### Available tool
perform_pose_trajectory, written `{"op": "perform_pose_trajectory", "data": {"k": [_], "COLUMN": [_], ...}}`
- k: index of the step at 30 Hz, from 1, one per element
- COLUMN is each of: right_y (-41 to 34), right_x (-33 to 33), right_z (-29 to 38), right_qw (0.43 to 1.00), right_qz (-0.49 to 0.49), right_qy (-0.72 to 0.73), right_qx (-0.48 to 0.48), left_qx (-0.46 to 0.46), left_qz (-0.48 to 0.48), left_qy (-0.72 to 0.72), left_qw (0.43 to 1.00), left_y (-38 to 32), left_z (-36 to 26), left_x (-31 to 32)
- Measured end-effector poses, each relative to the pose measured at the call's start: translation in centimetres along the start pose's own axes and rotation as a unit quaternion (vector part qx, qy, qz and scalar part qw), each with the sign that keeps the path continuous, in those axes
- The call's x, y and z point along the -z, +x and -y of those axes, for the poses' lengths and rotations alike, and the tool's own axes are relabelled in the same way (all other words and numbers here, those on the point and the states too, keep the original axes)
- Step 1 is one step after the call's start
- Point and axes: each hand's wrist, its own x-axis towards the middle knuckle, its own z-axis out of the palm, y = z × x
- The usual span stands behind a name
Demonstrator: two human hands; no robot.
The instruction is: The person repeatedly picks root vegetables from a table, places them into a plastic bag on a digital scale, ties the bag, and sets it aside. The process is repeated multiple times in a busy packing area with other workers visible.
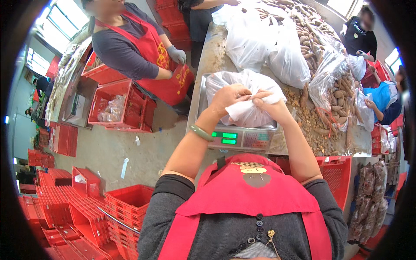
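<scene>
A full white plastic bag (227, 78) rests on the pan of a digital weighing scale (256, 138) at the table's near edge. My left hand (231, 98) pinches the gathered neck of this bag. From the other side, the fingers of my right hand (270, 103) grip the same twisted plastic, close to my left fingertips. A loose flap of the bag's mouth hangs toward me below my hands. The scale's green display is lit. What is inside the bag cannot be made out through the plastic.
Two filled white bags (248, 42) stand behind the scale. Sweet potatoes (339, 97) and crumbs cover the table's (211, 53) right side. A person in a red apron (143, 42) stands left, near red crates (112, 104). Stacked red crates (130, 198) fill the lower left.
</scene>
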Motion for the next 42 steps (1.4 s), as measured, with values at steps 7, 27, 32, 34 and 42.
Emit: {"op": "perform_pose_trajectory", "data": {"k": [7,27,32,34,42], "right_y": [0.0,-1.0,-0.4,-0.3,-7.4], "right_x": [-0.2,-3.5,-3.5,-3.6,-4.6], "right_z": [0.5,-0.7,-0.7,-0.9,-4.7], "right_qw": [0.934,0.892,0.911,0.902,0.89], "right_qz": [-0.108,-0.278,-0.267,-0.284,-0.195], "right_qy": [-0.308,-0.289,-0.272,-0.286,-0.401], "right_qx": [0.147,0.208,0.158,0.156,0.092], "left_qx": [0.08,0.269,0.2,0.188,0.183], "left_qz": [0.02,0.075,0.012,-0.081,-0.185], "left_qy": [-0.03,-0.273,-0.353,-0.292,0.063], "left_qw": [0.996,0.92,0.914,0.934,0.964], "left_y": [1.3,1.6,2.6,3.7,4.1], "left_z": [-0.9,0.3,-0.1,0.5,5.3], "left_x": [0.4,1.2,0.8,0.0,0.5]}}
